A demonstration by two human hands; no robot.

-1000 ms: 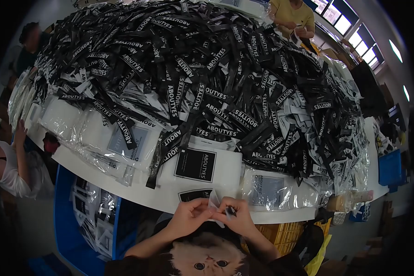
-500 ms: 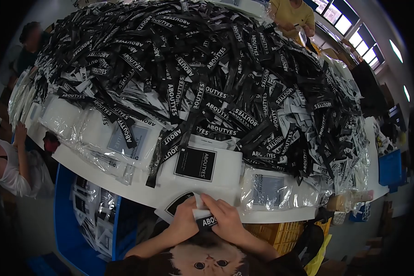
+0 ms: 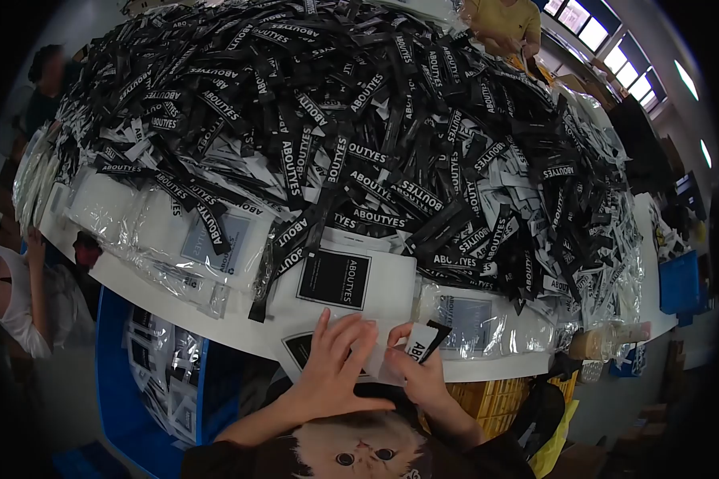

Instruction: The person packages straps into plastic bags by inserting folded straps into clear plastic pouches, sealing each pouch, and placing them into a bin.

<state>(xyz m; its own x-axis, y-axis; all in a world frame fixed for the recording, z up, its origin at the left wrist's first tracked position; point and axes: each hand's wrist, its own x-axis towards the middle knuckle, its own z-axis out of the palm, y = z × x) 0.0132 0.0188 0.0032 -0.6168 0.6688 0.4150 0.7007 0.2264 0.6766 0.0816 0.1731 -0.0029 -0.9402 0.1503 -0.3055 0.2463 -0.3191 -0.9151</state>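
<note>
My left hand (image 3: 332,374) is open, its fingers spread over a white bag with a black label (image 3: 297,348) at the table's front edge. Held upright in my right hand (image 3: 422,382) is a narrow black-and-white packet (image 3: 423,342) with large lettering, gripped low by the fingers. Just beyond both hands sits a stack of white bags (image 3: 391,281), whose top one bears a black square ABOUTYES label (image 3: 333,278). My left palm hides part of the bag beneath it.
A large heap of black ABOUTYES packets (image 3: 359,152) covers the white table (image 3: 248,334). Plastic-wrapped bundles (image 3: 467,323) flank the stack. Below stand a blue bin (image 3: 116,375) with bagged goods and a yellow crate (image 3: 487,403). Other people work at the left and far right.
My hands have moved apart. The left has opened out flat over the labelled bag; the right has shifted rightward, and the packet now points up out of it.
</note>
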